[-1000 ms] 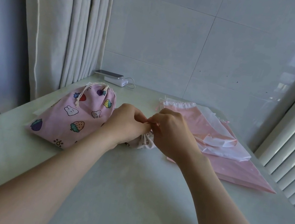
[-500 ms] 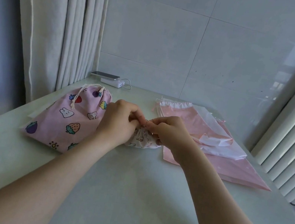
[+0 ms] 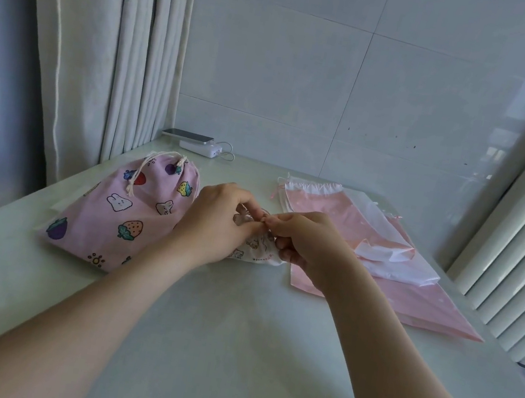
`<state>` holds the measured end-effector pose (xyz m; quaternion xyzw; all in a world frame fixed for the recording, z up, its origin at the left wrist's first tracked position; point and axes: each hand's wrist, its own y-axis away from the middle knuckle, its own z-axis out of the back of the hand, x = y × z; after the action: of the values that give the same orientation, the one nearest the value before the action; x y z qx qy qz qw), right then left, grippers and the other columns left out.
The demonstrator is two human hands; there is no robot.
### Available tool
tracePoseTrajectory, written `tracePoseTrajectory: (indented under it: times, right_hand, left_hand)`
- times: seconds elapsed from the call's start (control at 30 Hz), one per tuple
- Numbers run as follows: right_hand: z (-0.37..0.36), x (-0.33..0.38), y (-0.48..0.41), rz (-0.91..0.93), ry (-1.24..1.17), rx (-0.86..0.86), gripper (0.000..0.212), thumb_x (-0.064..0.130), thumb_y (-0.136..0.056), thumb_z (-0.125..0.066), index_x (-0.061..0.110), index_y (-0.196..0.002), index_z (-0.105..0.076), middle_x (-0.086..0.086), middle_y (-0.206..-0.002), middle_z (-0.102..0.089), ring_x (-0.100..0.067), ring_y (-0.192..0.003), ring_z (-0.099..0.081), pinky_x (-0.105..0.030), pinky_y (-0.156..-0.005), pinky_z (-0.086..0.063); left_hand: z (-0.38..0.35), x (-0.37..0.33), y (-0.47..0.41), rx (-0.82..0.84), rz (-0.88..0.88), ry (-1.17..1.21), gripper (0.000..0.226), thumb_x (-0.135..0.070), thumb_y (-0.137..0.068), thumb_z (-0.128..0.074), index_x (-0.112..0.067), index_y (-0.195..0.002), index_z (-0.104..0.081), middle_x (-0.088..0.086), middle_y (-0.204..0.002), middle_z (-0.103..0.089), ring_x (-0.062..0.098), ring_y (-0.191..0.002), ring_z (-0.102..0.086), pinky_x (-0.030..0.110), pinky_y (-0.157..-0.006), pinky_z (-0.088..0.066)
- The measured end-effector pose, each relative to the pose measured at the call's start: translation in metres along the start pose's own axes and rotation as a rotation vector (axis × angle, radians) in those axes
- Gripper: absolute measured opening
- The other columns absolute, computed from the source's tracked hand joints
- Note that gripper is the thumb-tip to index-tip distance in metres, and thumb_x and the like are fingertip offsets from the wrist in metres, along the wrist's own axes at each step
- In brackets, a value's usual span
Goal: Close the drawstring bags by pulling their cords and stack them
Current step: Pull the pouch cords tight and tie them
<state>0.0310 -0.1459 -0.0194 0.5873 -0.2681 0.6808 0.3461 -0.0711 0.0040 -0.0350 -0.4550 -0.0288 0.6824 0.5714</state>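
A small white printed drawstring bag (image 3: 257,252) lies on the table between my hands, mostly hidden by them. My left hand (image 3: 215,222) pinches its gathered top from the left. My right hand (image 3: 307,244) pinches the same spot from the right, fingertips touching; the cord itself is too small to make out. To the left lies a larger pink drawstring bag (image 3: 120,209) printed with fruit and rabbits, its mouth cinched and its cord hanging loose. To the right, flat pink and white plastic drawstring bags (image 3: 390,279) lie overlapped.
A phone (image 3: 188,135) and a white power bank (image 3: 199,147) with a cable sit at the table's (image 3: 229,349) far left corner. Curtains hang at the left, a tiled wall stands behind, and ribbed white panels rise along the right edge.
My hands have shifted slightly and opened a little apart over the small bag, showing more of its printed fabric. The large pink bag and the plastic bags have not moved.
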Motion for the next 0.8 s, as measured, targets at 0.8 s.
tracePoseTrajectory:
  times: [0.8]
  right_hand:
    - [0.003,0.002,0.002,0.164,-0.087,-0.007,0.008,0.014,-0.088,-0.081,0.006,-0.089,-0.083,-0.004,-0.067,-0.062,-0.017,-0.066,-0.054,-0.029,-0.066,-0.047]
  left_hand:
    - [0.003,-0.012,-0.004,0.073,0.433,0.176,0.047,-0.039,-0.102,-0.048,-0.015,-0.062,-0.049,0.002,-0.056,-0.037,0.021,-0.051,-0.036,0.029,-0.055,-0.032]
